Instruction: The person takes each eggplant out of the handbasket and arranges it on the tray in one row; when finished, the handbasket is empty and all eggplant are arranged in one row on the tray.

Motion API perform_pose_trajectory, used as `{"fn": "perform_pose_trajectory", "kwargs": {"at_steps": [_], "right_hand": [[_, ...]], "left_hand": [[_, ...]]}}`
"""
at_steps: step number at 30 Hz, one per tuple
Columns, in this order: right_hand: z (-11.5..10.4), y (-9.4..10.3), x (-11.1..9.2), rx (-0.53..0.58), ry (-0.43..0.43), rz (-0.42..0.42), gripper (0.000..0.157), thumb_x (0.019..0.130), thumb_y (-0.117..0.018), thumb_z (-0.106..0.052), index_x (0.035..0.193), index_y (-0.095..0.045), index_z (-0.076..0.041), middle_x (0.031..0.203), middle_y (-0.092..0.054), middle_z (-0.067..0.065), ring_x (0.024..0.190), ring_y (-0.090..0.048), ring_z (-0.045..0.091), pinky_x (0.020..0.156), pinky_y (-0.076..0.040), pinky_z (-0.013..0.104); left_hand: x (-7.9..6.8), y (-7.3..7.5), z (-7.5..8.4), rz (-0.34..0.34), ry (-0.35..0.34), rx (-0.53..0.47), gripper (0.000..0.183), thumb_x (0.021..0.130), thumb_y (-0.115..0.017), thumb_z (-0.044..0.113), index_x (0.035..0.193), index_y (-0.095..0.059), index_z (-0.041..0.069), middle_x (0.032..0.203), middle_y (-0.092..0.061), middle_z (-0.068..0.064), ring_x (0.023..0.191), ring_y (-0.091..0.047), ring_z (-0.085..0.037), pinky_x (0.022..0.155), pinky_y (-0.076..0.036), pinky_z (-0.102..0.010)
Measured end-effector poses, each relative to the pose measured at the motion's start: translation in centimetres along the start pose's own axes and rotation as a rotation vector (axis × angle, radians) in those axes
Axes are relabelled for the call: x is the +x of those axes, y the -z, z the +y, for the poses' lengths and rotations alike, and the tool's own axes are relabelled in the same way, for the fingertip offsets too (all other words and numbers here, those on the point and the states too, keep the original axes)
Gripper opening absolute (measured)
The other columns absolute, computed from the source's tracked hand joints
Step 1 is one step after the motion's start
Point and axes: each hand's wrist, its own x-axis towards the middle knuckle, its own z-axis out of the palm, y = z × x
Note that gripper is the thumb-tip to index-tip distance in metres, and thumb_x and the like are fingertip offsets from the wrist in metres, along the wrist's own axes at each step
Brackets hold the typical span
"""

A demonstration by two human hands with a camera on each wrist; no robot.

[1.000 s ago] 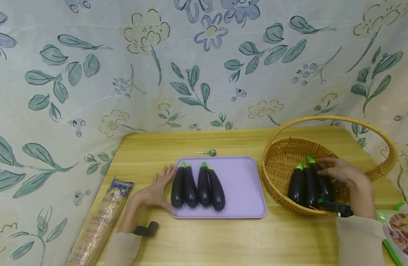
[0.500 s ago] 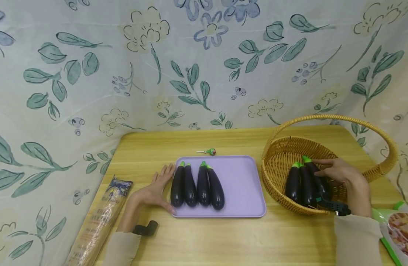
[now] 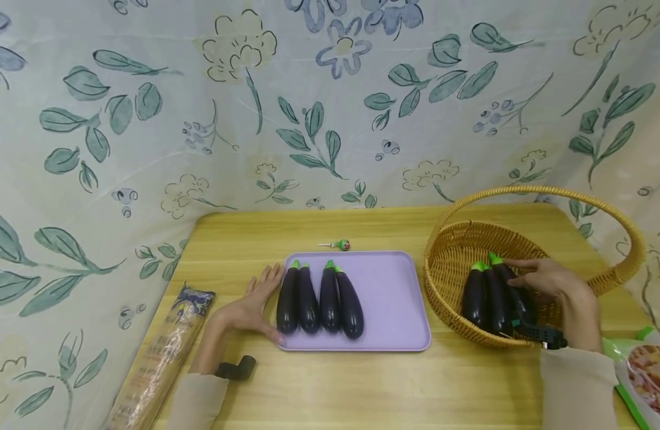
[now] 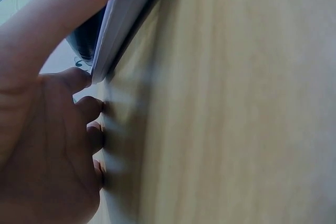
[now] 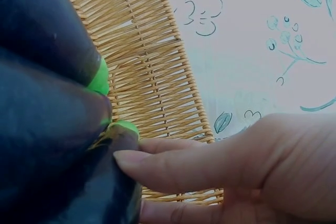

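My left hand (image 3: 249,307) lies spread at the left edge of a lilac tray (image 3: 394,301), its thumb at the near corner and fingertips by the far one. Several dark eggplants (image 3: 350,307) with green tops lie side by side on the tray's left half. On the right, my right hand (image 3: 558,283) reaches into a wicker basket (image 3: 452,266) and grips the rightmost of three eggplants. In the right wrist view, thumb and fingers stand on either side of that eggplant (image 5: 123,179) near its green end. Its lower part is partly hidden by the wrist strap.
The basket's tall handle (image 3: 545,190) arches over the right forearm side. A wrapped lollipop (image 3: 341,245) lies behind the tray. A long plastic packet (image 3: 163,358) lies at the left, and a green-and-white bag (image 3: 644,370) at the right edge. A floral cloth (image 3: 308,119) hangs behind the table.
The eggplants in the basket have shifted slightly left, together with my right hand, mostly in the first half second. My left hand and the tray have stayed in place.
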Motion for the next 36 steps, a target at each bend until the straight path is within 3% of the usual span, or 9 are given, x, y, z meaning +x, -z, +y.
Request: {"fn": "perform_pose_trajectory", "kwargs": {"at_steps": [5, 8, 12, 20, 27, 30, 32, 34, 36], "right_hand": [[0.0, -0.3, 0.1, 0.057, 0.005, 0.013, 0.064, 0.105, -0.053, -0.014, 0.157, -0.024, 0.008, 0.1, -0.068, 0.031, 0.067, -0.053, 0.016, 0.062, -0.054, 0.032], [0.0, -0.6, 0.1, 0.087, 0.005, 0.007, 0.063, 0.105, -0.051, -0.011, 0.158, -0.023, 0.007, 0.066, -0.058, -0.003, 0.051, -0.036, 0.007, 0.052, -0.043, 0.027], [0.0, -0.7, 0.0, 0.114, 0.01, 0.008, 0.064, 0.104, -0.052, -0.011, 0.158, -0.022, 0.007, 0.058, -0.039, -0.009, 0.049, -0.034, 0.006, 0.051, -0.041, 0.024], [-0.1, -0.5, 0.0, 0.12, 0.015, 0.03, 0.064, 0.104, -0.054, -0.012, 0.158, -0.025, 0.006, 0.071, -0.053, -0.01, 0.058, -0.041, 0.008, 0.056, -0.048, 0.028], [-0.4, -0.3, -0.1, 0.131, 0.019, 0.051, 0.064, 0.106, -0.053, -0.016, 0.159, -0.024, 0.004, 0.064, -0.043, -0.008, 0.054, -0.041, 0.007, 0.055, -0.047, 0.027], [-0.5, 0.0, -0.3, 0.104, 0.044, 0.08, 0.065, 0.107, -0.054, -0.021, 0.159, -0.025, 0.003, 0.091, -0.064, 0.027, 0.068, -0.055, 0.016, 0.062, -0.052, 0.032], [-0.6, 0.2, -0.5, 0.088, 0.072, 0.102, 0.064, 0.108, -0.053, -0.022, 0.159, -0.025, 0.003, 0.121, -0.058, 0.046, 0.086, -0.066, 0.03, 0.07, -0.058, 0.037], [-0.8, 0.4, -0.7, 0.09, 0.105, 0.114, 0.062, 0.109, -0.05, -0.023, 0.159, -0.024, 0.003, 0.151, -0.035, 0.047, 0.107, -0.066, 0.039, 0.078, -0.063, 0.043], [-1.0, 0.5, -0.8, 0.106, 0.131, 0.118, 0.061, 0.11, -0.047, -0.023, 0.16, -0.023, 0.003, 0.154, -0.032, 0.046, 0.111, -0.068, 0.034, 0.08, -0.064, 0.044]], "left_hand": [[0.0, 0.0, 0.0, 0.001, -0.003, 0.0, 0.157, 0.055, -0.1, 0.048, 0.166, 0.004, 0.008, 0.173, 0.015, -0.02, 0.159, 0.018, -0.043, 0.126, 0.013, -0.067], [0.1, 0.0, 0.0, 0.004, -0.007, -0.002, 0.157, 0.055, -0.1, 0.048, 0.166, 0.004, 0.007, 0.173, 0.015, -0.021, 0.159, 0.018, -0.044, 0.126, 0.013, -0.067], [0.1, 0.0, 0.0, 0.002, -0.007, -0.004, 0.157, 0.056, -0.1, 0.048, 0.166, 0.004, 0.007, 0.173, 0.015, -0.02, 0.159, 0.018, -0.044, 0.126, 0.013, -0.067], [0.0, 0.1, 0.1, 0.001, -0.004, 0.002, 0.157, 0.056, -0.1, 0.047, 0.166, 0.005, 0.007, 0.173, 0.015, -0.02, 0.159, 0.018, -0.044, 0.126, 0.013, -0.067], [0.0, 0.1, 0.2, -0.002, 0.0, -0.004, 0.156, 0.056, -0.099, 0.048, 0.166, 0.004, 0.008, 0.173, 0.015, -0.02, 0.159, 0.018, -0.043, 0.126, 0.013, -0.067], [0.0, 0.1, 0.2, -0.002, -0.002, -0.005, 0.157, 0.056, -0.1, 0.048, 0.166, 0.005, 0.007, 0.172, 0.016, -0.021, 0.159, 0.018, -0.044, 0.126, 0.013, -0.067], [0.0, 0.1, 0.2, -0.001, -0.002, -0.005, 0.157, 0.056, -0.1, 0.047, 0.166, 0.005, 0.007, 0.172, 0.016, -0.021, 0.159, 0.018, -0.044, 0.126, 0.013, -0.067], [0.0, 0.1, 0.2, 0.0, 0.0, -0.006, 0.157, 0.056, -0.1, 0.047, 0.166, 0.005, 0.007, 0.172, 0.016, -0.021, 0.159, 0.018, -0.044, 0.126, 0.013, -0.067], [0.0, 0.1, 0.2, 0.001, 0.002, -0.007, 0.157, 0.056, -0.1, 0.047, 0.166, 0.005, 0.008, 0.172, 0.016, -0.021, 0.159, 0.018, -0.044, 0.126, 0.013, -0.067]]}}
